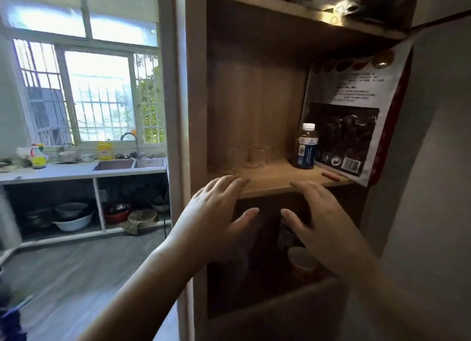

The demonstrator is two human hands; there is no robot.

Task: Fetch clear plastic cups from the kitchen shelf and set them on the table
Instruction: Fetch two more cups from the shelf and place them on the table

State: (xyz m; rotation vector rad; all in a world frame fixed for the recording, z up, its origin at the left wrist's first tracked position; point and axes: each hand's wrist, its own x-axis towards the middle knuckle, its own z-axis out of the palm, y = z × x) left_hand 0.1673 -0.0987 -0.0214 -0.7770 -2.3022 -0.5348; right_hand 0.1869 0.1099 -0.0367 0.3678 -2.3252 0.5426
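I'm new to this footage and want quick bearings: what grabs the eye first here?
Two open hands, left hand and right hand, reach toward a wooden shelf. On it stand faint clear cups at the left, a dark bottle and a large printed bag at the right.

A home kitchen. A steel double sink [128, 164] with a curved faucet [129, 137] sits in a counter [51, 173] under a barred window [99, 96]; a yellow detergent bottle [105, 151] stands at the counter's back edge, and bowls and basins [72, 218] are stacked beneath. A wooden shelf unit [275, 180] holds food packets.
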